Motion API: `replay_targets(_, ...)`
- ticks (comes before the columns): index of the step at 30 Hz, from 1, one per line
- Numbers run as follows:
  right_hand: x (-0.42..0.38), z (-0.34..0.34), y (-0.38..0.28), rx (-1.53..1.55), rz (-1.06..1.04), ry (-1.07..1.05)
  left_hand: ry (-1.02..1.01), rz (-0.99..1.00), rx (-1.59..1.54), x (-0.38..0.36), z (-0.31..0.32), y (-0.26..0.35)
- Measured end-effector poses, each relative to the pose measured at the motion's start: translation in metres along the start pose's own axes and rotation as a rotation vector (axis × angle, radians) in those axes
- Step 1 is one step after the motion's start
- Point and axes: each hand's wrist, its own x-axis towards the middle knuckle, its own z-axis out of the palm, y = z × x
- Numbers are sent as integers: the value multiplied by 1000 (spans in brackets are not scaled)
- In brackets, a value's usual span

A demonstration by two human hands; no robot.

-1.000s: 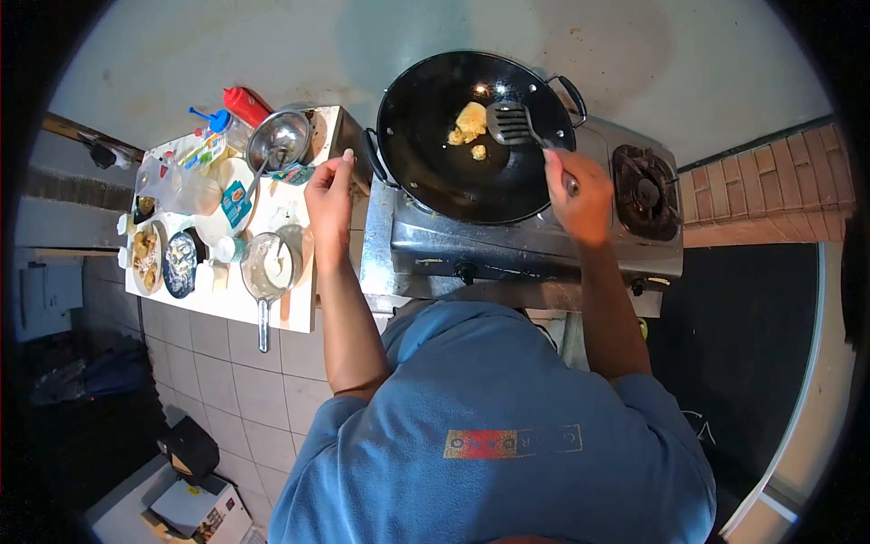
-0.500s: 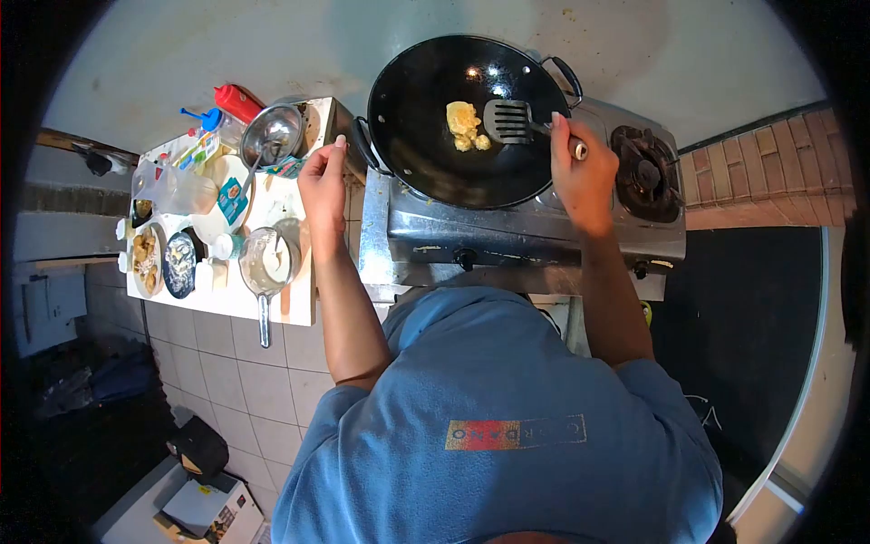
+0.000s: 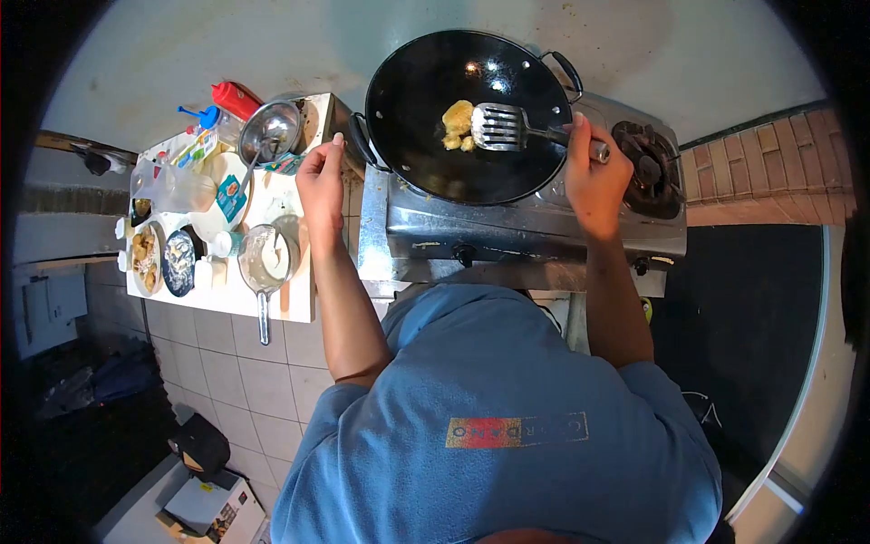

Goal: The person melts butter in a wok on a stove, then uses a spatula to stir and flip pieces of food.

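Observation:
My right hand (image 3: 598,186) is closed around the handle of a slotted spatula (image 3: 499,127) above the right side of the black wok (image 3: 426,168). The spatula's shiny slotted head is against the right edge of a golden fried lump (image 3: 459,120), with smaller bits just below it. My left hand (image 3: 321,186) is raised beside the wok's left handle, apart from it. Its fingers are curled in, with the thumb side up, and nothing shows in them.
The wok sits on a steel gas stove (image 3: 435,222); a bare burner (image 3: 645,172) is on the right. A white table (image 3: 297,304) on the left bears a steel bowl (image 3: 272,127), a saucepan (image 3: 265,258), a plate of fried food (image 3: 145,261), a dark dish (image 3: 181,263) and a red bottle (image 3: 236,102).
The spatula's head has shifted left to the lump and turned, so its shinier face shows. The lump has moved slightly left. My right hand has moved a little right and down; my left has barely moved.

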Motion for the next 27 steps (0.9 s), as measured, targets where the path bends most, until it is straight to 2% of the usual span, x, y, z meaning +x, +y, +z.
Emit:
replay_targets(5,2,8,0,34,5,-6,-39,29,24,2,7,0)
replay_targets(7,4,15,5,111,-90,37,-32,25,11,1,9,0)
replay_targets(11,5,18,8,76,-84,17,-35,2,21,-1,6,2)
replay_targets(13,6,18,11,78,-148,57,-37,0,35,2,2,2)
replay_targets(17,8,8,14,110,-114,44,-10,-4,20,1,-1,3)
replay_targets(27,13,6,3,-9,-191,35,10,15,-14,3,0,3)
